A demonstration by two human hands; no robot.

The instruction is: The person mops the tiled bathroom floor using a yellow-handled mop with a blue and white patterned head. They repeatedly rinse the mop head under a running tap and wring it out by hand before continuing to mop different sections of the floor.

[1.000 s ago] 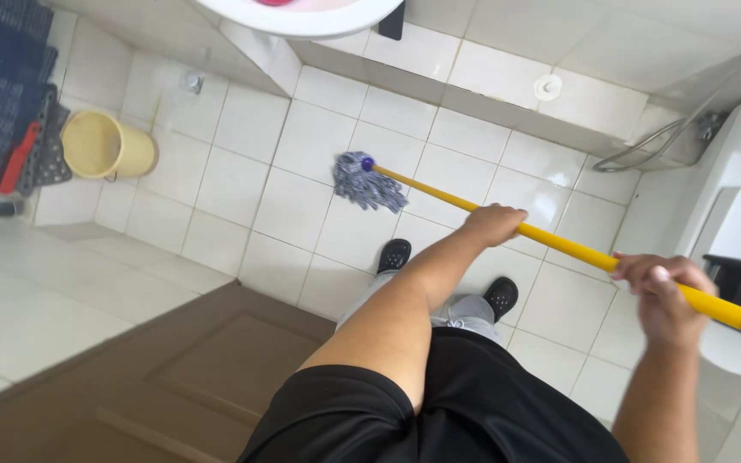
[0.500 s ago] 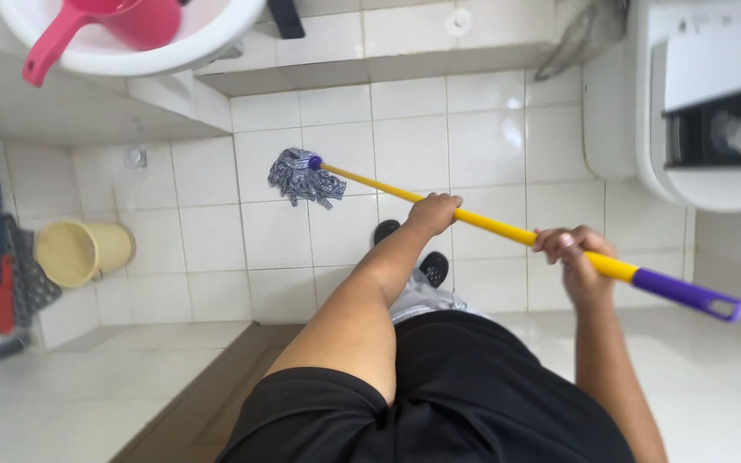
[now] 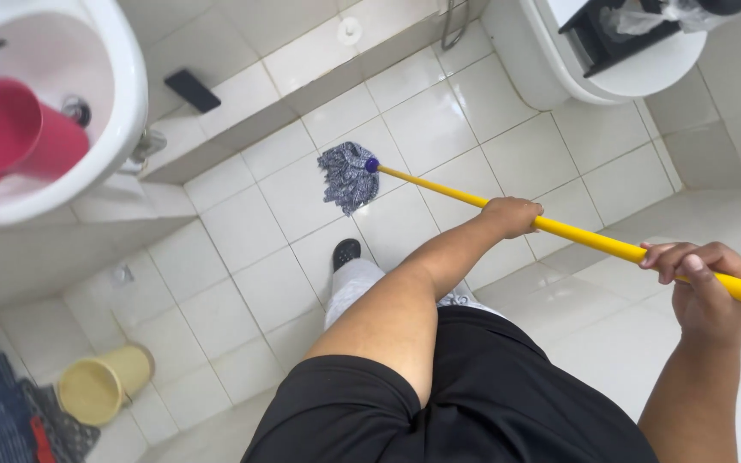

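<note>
**Both hands on a yellow mop, head down on white tiles**

Left hand (image 3: 514, 216) wrapped round the yellow mop handle (image 3: 593, 243) about midway along, fingers closed over it. Right hand (image 3: 703, 283) clenched on the same handle nearer its upper end, knuckles up, handle running on past it to the right edge of view. Grey-blue string mop head (image 3: 346, 176) lying on the white tiled floor (image 3: 439, 111), joined to the handle by a small purple collar, just ahead of one dark shoe (image 3: 345, 253). Handle slanting up from the mop head toward the lower right.

Black shirt and light trousers filling the bottom of the view. White basin (image 3: 126, 103) at upper left, a pink scoop with a long handle (image 3: 6, 150) resting inside it. White toilet (image 3: 576, 69) at upper right, near the far wall. Yellow bucket (image 3: 105, 383) tipped on its side at lower left, beside a dark blue mat (image 3: 2, 420). Small black object (image 3: 192, 90) on the raised tiled ledge behind the mop head.
</note>
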